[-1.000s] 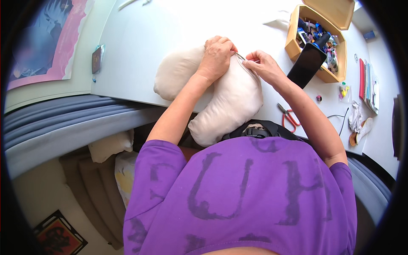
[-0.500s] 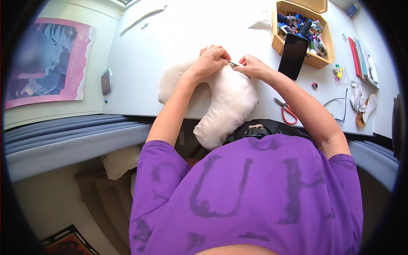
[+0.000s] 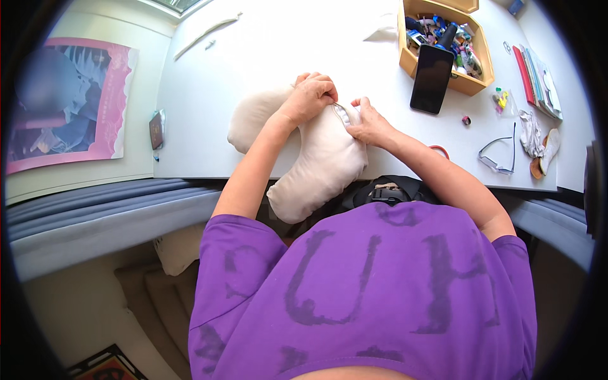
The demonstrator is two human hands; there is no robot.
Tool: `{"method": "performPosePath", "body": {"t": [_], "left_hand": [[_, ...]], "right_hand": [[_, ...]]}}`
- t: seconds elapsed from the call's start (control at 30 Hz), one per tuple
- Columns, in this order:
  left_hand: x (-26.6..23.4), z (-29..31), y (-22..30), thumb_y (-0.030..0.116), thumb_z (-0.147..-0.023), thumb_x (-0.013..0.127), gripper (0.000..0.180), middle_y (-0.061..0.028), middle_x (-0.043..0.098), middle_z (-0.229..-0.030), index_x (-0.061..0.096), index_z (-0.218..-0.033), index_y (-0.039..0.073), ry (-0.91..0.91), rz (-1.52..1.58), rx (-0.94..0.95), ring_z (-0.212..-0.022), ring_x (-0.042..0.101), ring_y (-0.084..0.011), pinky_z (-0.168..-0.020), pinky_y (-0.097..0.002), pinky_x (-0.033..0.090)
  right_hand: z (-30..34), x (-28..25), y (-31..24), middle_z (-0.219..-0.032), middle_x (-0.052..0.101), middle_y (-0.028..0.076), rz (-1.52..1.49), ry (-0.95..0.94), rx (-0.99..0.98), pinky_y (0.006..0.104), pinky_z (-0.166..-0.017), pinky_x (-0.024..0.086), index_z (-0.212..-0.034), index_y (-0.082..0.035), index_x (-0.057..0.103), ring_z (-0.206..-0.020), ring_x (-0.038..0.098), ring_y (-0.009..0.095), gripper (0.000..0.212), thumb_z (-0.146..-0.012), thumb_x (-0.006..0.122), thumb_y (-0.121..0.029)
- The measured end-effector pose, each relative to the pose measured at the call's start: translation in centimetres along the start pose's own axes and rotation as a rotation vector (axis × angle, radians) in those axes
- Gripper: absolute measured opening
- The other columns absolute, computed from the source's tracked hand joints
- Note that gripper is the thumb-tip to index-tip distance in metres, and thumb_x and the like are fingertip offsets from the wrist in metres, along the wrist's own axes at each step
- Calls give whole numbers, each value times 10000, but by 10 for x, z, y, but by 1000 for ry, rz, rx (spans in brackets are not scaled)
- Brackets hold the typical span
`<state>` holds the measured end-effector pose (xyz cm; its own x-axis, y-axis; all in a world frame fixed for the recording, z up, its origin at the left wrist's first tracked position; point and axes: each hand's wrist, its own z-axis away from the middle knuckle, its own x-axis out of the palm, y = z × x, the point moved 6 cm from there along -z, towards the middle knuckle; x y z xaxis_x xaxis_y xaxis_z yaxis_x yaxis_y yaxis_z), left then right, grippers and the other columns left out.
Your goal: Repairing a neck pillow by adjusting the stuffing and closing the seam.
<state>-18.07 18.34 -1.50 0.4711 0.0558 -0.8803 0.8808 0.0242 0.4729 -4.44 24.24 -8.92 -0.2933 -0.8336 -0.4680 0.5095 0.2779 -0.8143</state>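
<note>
In the head view, two hands work on one cream U-shaped neck pillow (image 3: 326, 155), which lies at the front of the bench (image 3: 209, 142), one lobe on the top and the other reaching past the front edge toward the person. The left hand (image 3: 309, 99) pinches the cloth on one side of a single opening (image 3: 342, 114) at the pillow's upper edge; the right hand (image 3: 371, 124) grips the other side, thumb below and forefinger above. Farther right stand one wooden box (image 3: 474, 85) full of small items too jumbled to count, and one black smartphone (image 3: 432, 79) propped against it. Near the right forearm lie one pair of glasses (image 3: 512, 152) and one red handle loop (image 3: 439, 148) of the pliers, the rest hidden. One clear bag (image 3: 505, 101) with yellow pieces lies before a few thin booklets (image 3: 538, 82), their number unclear. Compared with half a second ago, the hands are farther apart, the right one lower; the opening gapes wider, the forearm covers most of the pliers, and more of the glasses shows.
</note>
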Motion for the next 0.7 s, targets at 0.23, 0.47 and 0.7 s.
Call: {"method": "performPosePath", "body": {"t": [0.23, 0.47, 0.7], "left_hand": [[-5, 7, -5, 105, -835, 645, 23, 5, 623, -866, 641, -813, 101, 93, 61, 10, -952, 557, -172, -1030, -344, 300], [-6, 6, -8, 120, -830, 642, 34, -15, 635, -876, 639, -862, 108, 92, 120, -12, -946, 565, -181, -1016, -344, 314], [-11, 10, -11, 121, -817, 657, 118, -35, 648, -975, 655, -932, 93, 55, 180, -38, -1064, 544, -199, -1084, -342, 287]], "right_hand": [[22, -36, -43, -1041, 634, 132, 29, 215, -368, 392, -837, 515, -1024, -87, 680, -978, 644, 293, 267, -823, 687, -262], [8, -35, -70, -905, 664, 98, 236, 199, -501, 396, -784, 530, -933, -105, 698, -835, 666, 301, 126, -880, 628, -195], [-3, -39, -76, -869, 653, 123, 281, 209, -603, 375, -736, 517, -935, -50, 694, -788, 649, 315, 135, -889, 620, -153]]}}
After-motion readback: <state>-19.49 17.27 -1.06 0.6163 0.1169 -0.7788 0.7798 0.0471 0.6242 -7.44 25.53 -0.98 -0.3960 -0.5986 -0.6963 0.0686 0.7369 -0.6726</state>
